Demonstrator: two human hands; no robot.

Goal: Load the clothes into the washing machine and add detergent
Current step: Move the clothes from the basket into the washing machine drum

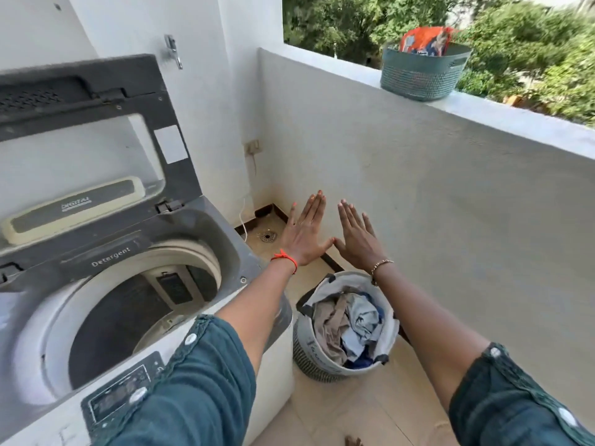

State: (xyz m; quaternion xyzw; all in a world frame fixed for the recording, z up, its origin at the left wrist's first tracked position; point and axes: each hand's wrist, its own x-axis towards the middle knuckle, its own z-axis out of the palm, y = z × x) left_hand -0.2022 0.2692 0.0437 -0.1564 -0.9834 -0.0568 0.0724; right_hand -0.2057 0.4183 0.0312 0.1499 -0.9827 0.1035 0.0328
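A top-loading washing machine (231, 252) stands at the left with its lid (96, 140) raised and its drum (128, 320) dark inside. To its right on the floor sits a round laundry basket (304, 346) holding crumpled clothes (351, 323) in beige, pale blue and dark blue. An orange detergent packet (425, 41) stands in a teal basket (421, 75) on the balcony wall ledge. My left hand (306, 233) and my right hand (357, 235) are stretched out flat above the clothes basket, fingers apart, thumbs touching, holding nothing.
The white balcony wall (418, 204) runs along the right, with trees beyond it. A floor drain (268, 236) lies in the far corner by a thin white cable. A wall tap (174, 51) sits above the machine. Tiled floor (370, 410) lies in front of the basket.
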